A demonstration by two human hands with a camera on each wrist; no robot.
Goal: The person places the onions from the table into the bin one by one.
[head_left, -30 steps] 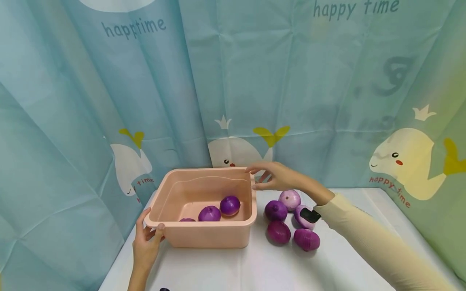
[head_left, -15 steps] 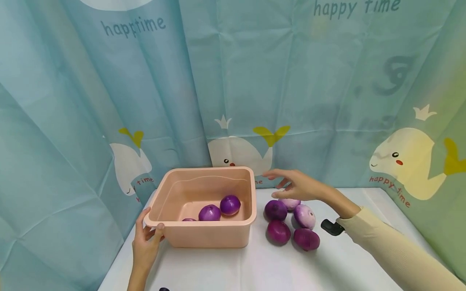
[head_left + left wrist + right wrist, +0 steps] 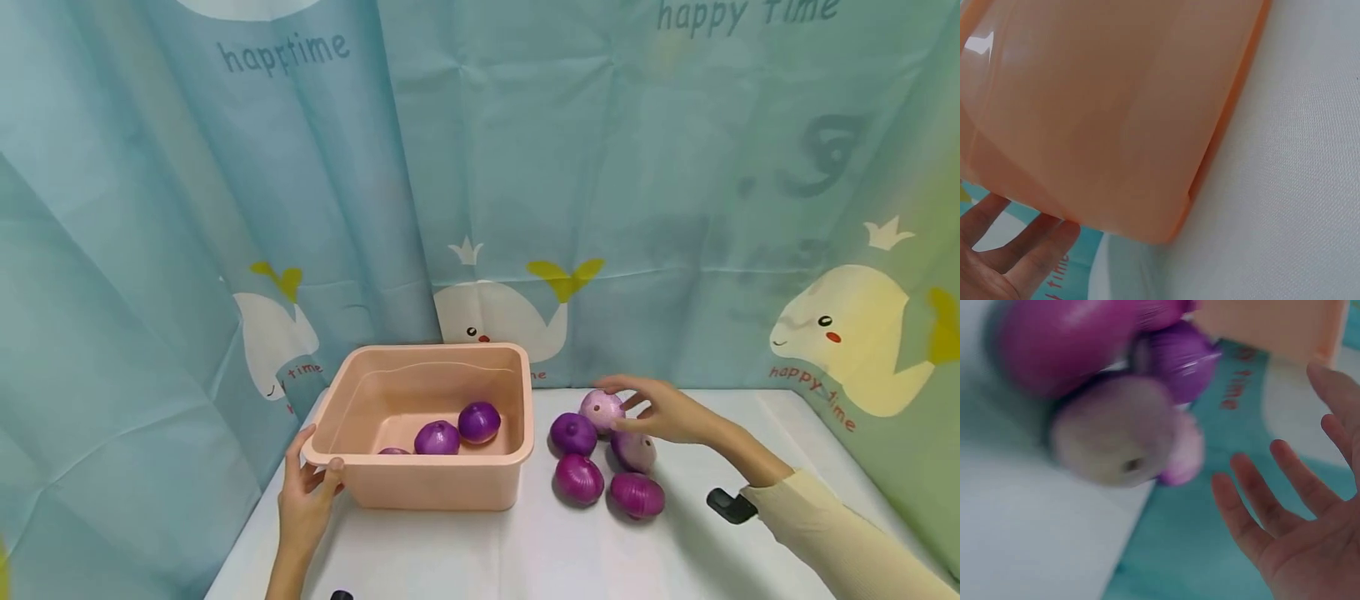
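Observation:
My left hand (image 3: 303, 504) holds the front left corner of a peach plastic bin (image 3: 431, 486), thumb at the front and fingers along the left side. Inside the bin lie two purple onions (image 3: 437, 437) and part of a third, mostly hidden by the front wall. My right hand (image 3: 666, 412) hovers over a cluster of onions right of the bin, fingers spread and holding nothing. Nearest to it are a pale onion (image 3: 600, 410) and a whitish-purple onion (image 3: 636, 452). Blurred in the right wrist view, the whitish-purple onion (image 3: 1110, 434) stands apart from the fingers.
A dark purple onion (image 3: 573, 434) and two magenta onions (image 3: 579, 479) complete the cluster on the white tabletop (image 3: 570, 558). Behind the table hangs a blue curtain (image 3: 525, 167) with whale prints. A small dark object (image 3: 341, 595) shows at the bottom edge.
My right hand has left the bin's right rim and moved right and down over the onions. My left hand stays on the bin. The whitish-purple onion looks turned.

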